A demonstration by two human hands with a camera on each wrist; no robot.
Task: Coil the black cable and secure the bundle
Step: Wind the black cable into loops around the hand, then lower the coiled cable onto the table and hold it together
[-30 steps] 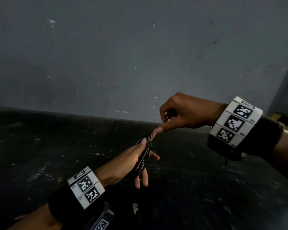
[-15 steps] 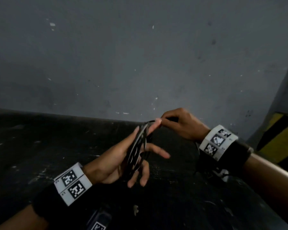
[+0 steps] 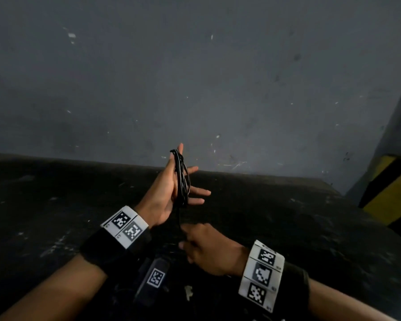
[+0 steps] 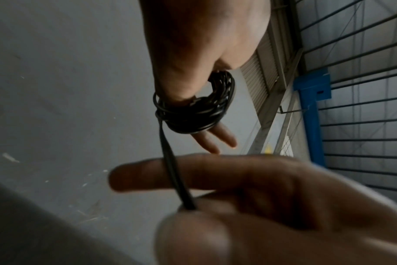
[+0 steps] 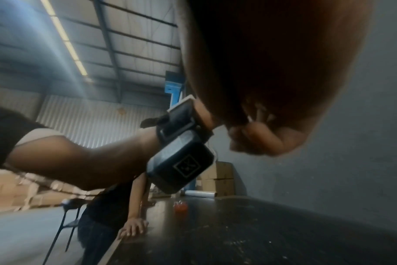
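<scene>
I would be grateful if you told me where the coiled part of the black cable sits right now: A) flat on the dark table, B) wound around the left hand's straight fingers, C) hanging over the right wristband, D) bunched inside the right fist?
B: the black cable loops around the left hand, whose fingers are straight, while the right hand pinches the free strand below it.

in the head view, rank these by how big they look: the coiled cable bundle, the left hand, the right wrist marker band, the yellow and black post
1. yellow and black post, cut off by the frame edge
2. left hand and right wrist marker band: look alike, and the band is nearer the camera, so unranked
3. coiled cable bundle
</scene>
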